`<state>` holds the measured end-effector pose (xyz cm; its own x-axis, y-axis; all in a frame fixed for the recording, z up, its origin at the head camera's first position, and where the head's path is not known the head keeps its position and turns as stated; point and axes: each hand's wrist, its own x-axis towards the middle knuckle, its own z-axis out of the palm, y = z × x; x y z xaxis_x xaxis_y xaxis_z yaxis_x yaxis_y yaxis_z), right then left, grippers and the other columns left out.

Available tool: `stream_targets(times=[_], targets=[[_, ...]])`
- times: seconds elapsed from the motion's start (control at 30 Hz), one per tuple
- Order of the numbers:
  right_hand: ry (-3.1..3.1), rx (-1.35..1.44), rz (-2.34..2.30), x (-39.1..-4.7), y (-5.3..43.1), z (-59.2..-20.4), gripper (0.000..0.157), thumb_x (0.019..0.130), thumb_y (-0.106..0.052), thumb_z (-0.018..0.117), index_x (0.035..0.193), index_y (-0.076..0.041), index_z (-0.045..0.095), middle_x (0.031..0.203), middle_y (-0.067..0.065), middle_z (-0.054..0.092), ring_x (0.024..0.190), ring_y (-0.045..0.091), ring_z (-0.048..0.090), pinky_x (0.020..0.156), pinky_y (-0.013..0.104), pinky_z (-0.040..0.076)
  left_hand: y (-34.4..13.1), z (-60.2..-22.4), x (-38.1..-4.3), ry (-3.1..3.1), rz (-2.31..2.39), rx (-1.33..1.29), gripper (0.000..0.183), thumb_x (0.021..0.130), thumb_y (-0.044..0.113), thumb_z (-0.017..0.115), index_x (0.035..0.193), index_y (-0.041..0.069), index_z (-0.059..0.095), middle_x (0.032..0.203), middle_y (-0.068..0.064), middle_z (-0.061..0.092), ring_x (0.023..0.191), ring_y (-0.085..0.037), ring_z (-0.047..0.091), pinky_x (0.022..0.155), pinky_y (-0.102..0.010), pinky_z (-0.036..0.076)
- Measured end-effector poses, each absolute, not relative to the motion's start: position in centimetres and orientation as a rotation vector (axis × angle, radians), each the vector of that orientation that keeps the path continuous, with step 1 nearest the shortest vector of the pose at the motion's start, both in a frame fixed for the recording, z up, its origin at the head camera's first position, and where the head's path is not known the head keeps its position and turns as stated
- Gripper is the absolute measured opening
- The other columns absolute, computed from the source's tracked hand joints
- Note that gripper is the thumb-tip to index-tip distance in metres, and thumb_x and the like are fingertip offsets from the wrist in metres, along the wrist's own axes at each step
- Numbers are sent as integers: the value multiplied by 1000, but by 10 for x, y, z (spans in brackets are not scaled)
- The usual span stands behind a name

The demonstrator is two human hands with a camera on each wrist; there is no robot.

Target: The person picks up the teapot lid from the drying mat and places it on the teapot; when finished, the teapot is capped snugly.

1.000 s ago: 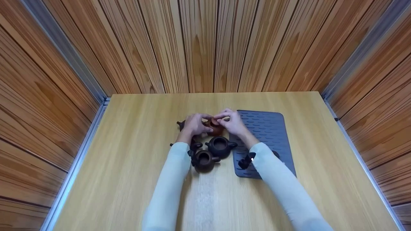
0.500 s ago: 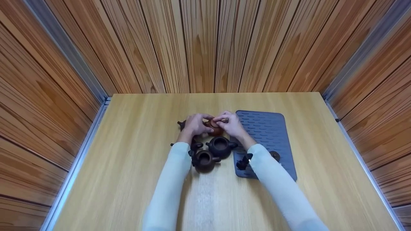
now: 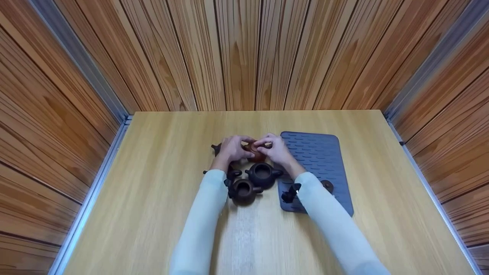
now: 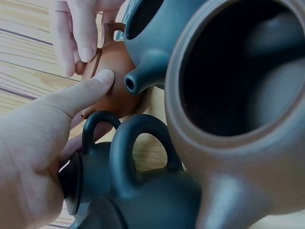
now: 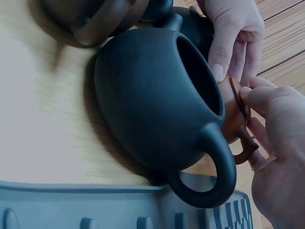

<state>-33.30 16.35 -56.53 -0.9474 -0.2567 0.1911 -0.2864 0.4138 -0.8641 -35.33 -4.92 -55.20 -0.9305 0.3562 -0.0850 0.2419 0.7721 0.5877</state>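
A small reddish-brown teapot (image 3: pixel 258 156) stands at the back of a cluster of teapots. My left hand (image 3: pixel 232 148) grips its body from the left, the thumb lying along its side in the left wrist view. With thumb and fingers, my right hand (image 3: pixel 278 149) pinches the knob of its lid (image 5: pixel 239 98), which sits at the pot's mouth. Whether the lid is fully seated I cannot tell. Close in front is a lidless black teapot (image 5: pixel 152 95); nearer still is a lidless dark brown teapot (image 4: pixel 238 171). Below my left hand, two dark teapots (image 4: pixel 162 198) have lids on, partly hidden.
A dark grey ridged mat (image 3: pixel 315 152) lies to the right, partly under my right forearm. On it rests a round dark lid (image 3: pixel 327 186), partly covered by the sleeve. Wood-panelled walls (image 3: pixel 244 57) close off the table's back and sides.
My right hand has come down slightly with the lid, which was tilted a second ago and now lies flatter at the reddish-brown teapot's mouth. My left hand has stayed in place.
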Motion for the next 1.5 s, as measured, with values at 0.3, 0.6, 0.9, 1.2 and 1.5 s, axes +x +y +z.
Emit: stream_targets(times=[0.3, 0.6, 0.9, 1.2, 1.5], targets=[[-2632, 479, 1649, -333, 164, -566, 18, 98, 1, 84, 115, 2, 86, 122, 27, 73, 125, 39, 67, 113, 50, 57, -48, -546, -350, 2751, 906, 441, 56, 95, 33, 93, 149, 27, 75, 156, 1, 74, 150, -31, 64, 127, -51, 45], [-2587, 497, 1663, -331, 165, -567, 16, 97, -1, 86, 113, 3, 86, 121, 27, 75, 123, 38, 69, 116, 58, 57, -48, -543, -348, 2749, 908, 441, 56, 95, 33, 93, 148, 28, 75, 155, -2, 74, 144, -31, 67, 123, -50, 50], [-2607, 555, 1693, -328, 177, -562, 22, 101, -3, 82, 122, 2, 84, 130, 26, 79, 128, 40, 72, 113, 61, 59, -47, -545, -349, 2728, 916, 411, 57, 95, 33, 93, 149, 27, 75, 156, -3, 74, 147, -32, 65, 126, -51, 48], [-2672, 537, 1666, -326, 182, -562, 22, 102, -1, 79, 124, 2, 83, 134, 25, 79, 133, 43, 72, 116, 59, 59, -48, -546, -350, 2713, 927, 384, 58, 95, 34, 94, 149, 28, 75, 156, -4, 73, 144, -32, 67, 125, -51, 48], [-2596, 465, 1690, -326, 176, -571, 28, 99, 1, 83, 127, 6, 80, 133, 30, 74, 130, 46, 70, 113, 57, 62, -47, -545, -349, 2723, 917, 378, 56, 95, 36, 93, 148, 31, 76, 155, -1, 74, 145, -30, 66, 127, -50, 47]])
